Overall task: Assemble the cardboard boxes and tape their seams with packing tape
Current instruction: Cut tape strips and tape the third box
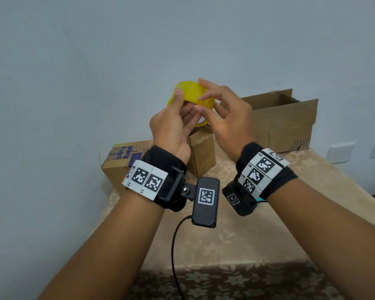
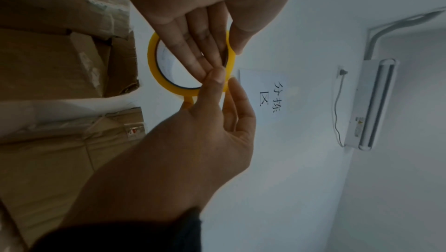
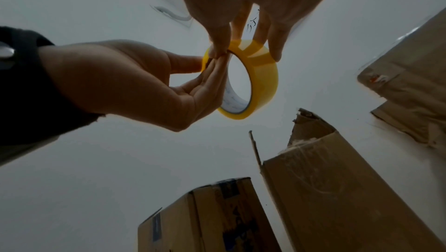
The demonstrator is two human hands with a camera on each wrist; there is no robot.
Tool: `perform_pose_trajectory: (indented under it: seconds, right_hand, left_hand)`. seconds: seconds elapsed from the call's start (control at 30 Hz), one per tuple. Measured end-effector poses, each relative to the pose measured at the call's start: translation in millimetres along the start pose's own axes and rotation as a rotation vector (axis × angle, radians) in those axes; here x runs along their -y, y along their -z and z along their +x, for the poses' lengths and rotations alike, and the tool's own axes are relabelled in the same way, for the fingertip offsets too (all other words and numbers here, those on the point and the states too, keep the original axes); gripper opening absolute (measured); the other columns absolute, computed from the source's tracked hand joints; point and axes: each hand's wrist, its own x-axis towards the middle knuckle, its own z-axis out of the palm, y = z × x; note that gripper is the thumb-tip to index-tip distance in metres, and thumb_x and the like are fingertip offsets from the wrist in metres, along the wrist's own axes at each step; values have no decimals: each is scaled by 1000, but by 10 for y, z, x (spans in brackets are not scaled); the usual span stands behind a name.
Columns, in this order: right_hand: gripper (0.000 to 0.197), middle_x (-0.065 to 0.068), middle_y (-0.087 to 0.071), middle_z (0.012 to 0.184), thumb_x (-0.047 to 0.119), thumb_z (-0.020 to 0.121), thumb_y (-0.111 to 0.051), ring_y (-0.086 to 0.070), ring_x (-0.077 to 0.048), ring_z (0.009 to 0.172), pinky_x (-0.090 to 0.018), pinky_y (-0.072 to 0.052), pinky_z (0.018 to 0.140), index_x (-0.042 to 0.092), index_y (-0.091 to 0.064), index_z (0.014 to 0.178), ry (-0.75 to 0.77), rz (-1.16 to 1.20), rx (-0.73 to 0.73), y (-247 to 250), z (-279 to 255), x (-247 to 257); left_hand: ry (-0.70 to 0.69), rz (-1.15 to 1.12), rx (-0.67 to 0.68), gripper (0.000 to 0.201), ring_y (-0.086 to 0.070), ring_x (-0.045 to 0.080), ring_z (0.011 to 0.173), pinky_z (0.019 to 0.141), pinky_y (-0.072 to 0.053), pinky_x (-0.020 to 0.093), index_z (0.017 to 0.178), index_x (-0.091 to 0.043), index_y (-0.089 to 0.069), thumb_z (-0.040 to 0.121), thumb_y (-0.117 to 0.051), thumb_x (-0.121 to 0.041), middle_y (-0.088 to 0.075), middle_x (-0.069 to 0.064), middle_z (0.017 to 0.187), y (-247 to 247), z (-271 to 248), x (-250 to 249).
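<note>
Left hand [image 1: 171,128] grips tape roll [image 1: 188,94] (thumb outside, fingers through core); right hand [image 1: 227,124] pinches its band.

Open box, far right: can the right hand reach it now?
Likely yes: nothing lies between the right hand and the open box to its right. It is pinching the tape roll the left hand holds, so it would let go first.

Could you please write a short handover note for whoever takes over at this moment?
Left hand grips the tape roll, fingers through its core. Right hand pinches the roll's rim, seemingly hunting the tape end.
On the table: printed box closed, small box, large box with flaps open.
Done: roll in hand; free end unclear.
Left: fold flaps, tape seams.
</note>
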Motion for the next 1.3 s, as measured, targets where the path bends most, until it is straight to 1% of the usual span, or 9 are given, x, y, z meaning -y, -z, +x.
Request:
perform_pose_trajectory:
  seconds: [0.17,0.33,0.47,0.57,0.73,0.83,1.03,1.17,1.3]
  right_hand:
    - [10,-3,-69,134,3,88,-76,-61,-8,129,-38,-51,108,8,-68,89,-81,103,-30,-3,3,6]
    - [18,-5,-70,132,5,88,-78,-63,-12,127,-42,-55,104,1,-67,101,-67,108,-38,28,-1,7]
    - [19,-7,-71,129,6,87,-79,-64,-11,127,-46,-55,103,-3,-64,94,-80,114,-34,33,-5,-12]
    - [21,-6,-72,129,6,87,-79,-64,-10,125,-44,-58,100,-4,-62,91,-79,98,-33,44,-5,0]
    - [17,0,-70,131,6,90,-76,-64,-11,124,-28,-56,97,3,-65,104,-69,96,-36,45,12,33]
    - [18,-2,-70,131,6,90,-77,-64,-12,125,-30,-56,99,1,-67,104,-73,111,-38,41,8,18]
    - [19,-1,-72,127,8,87,-80,-65,-14,124,-43,-57,101,1,-68,99,-95,122,-43,46,14,-19]
    - [16,3,-73,126,12,88,-80,-66,-13,121,-38,-58,98,8,-69,98,-89,83,-17,73,21,-3]
    - [15,4,-73,124,12,88,-79,-66,-12,118,-32,-58,95,7,-69,99,-81,55,13,111,37,4]
  left_hand:
    - [10,-7,-13,21,-72,13,64,72,-64,29,90,-6,-69,100,-67,-24,-73,5,68,-13,-11,12]
    - [7,-5,-3,21,-73,14,66,72,-64,28,91,-5,-70,99,-67,-24,-74,6,70,-16,-16,3]
    - [7,12,-8,21,-73,14,66,72,-64,30,91,-5,-70,99,-68,-24,-75,7,70,-6,-14,-4]
    - [-12,37,2,22,-73,14,65,72,-64,29,92,-4,-70,100,-66,-24,-75,6,69,-7,-14,-13]
    - [-28,36,22,22,-74,15,67,73,-64,29,93,-4,-71,100,-66,-24,-75,6,71,-30,-32,-20]
    - [-25,34,17,21,-74,14,68,71,-64,28,93,-4,-71,100,-66,-24,-75,6,70,-31,-35,-20]
    - [-20,33,6,21,-74,14,68,72,-64,29,94,-4,-71,101,-65,-23,-75,7,71,-17,-38,-2]
    - [-22,32,2,23,-74,14,66,71,-64,28,94,-3,-71,101,-64,-23,-75,6,69,-20,-36,6]
    - [-20,35,-1,23,-74,15,67,72,-64,29,94,-2,-70,102,-64,-23,-75,7,70,-27,-33,12]
